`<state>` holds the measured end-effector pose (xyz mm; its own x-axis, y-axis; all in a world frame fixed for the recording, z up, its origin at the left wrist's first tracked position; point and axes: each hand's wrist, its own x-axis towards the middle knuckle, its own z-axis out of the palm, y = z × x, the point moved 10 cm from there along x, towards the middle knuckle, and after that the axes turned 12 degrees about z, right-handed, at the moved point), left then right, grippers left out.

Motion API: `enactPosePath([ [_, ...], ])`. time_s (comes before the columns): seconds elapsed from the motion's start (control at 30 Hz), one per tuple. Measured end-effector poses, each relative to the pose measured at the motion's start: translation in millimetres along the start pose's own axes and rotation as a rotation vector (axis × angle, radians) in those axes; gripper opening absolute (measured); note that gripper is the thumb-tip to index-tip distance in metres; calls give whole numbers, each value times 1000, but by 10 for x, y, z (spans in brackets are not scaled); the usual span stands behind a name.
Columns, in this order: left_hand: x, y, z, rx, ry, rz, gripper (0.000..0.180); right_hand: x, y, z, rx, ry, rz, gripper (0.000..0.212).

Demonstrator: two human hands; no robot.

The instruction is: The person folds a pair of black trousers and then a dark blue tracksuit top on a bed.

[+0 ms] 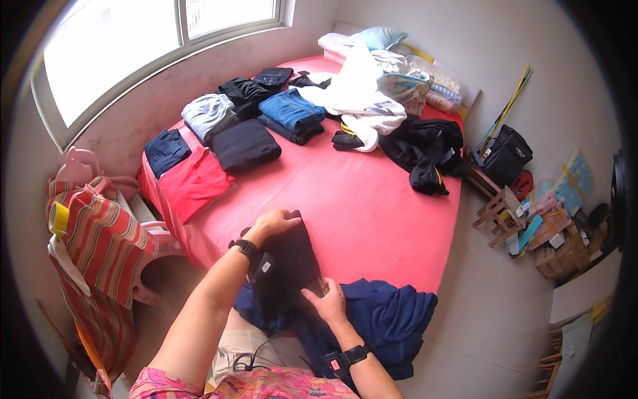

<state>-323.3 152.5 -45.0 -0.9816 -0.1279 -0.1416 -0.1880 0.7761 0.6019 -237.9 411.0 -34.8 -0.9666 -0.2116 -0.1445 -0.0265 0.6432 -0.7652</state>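
Note:
A folded black garment (284, 263) with a small white label lies at the near edge of the bed, in front of me. My left hand (274, 225) is closed on its far edge. At its near right side, my right hand (327, 302) grips the border between thumb and fingers. A crumpled navy blue garment (392, 316) spreads under and to the right of it, hanging over the bed's edge. The black cloth's exact kind cannot be made out.
The bed has a pink sheet (332, 199). Folded clothes, including a red garment (194, 183) and blue jeans (291, 108), lie on the left. White cloth (352, 83) and a black jacket (425, 146) are heaped farther back. A striped cloth (109, 233) covers a pink chair on the left.

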Motion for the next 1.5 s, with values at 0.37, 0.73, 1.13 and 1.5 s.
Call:
enactPosePath([
  [0.37,-50,-160,-48,-225,182,-67,54,32,150,94,76,33,-128,37],
  [0.73,-1748,-485,-18,-429,681,-12,91,283,342,245,320,-420,307,46],
  [1.13,-1696,-583,657,-1159,166,-218,47,359,-442,320,299,-474,364,43],
  [1.5,-2136,-502,791,-1653,-222,-403,60,-84,-259,819,676,-654,453,42],
])
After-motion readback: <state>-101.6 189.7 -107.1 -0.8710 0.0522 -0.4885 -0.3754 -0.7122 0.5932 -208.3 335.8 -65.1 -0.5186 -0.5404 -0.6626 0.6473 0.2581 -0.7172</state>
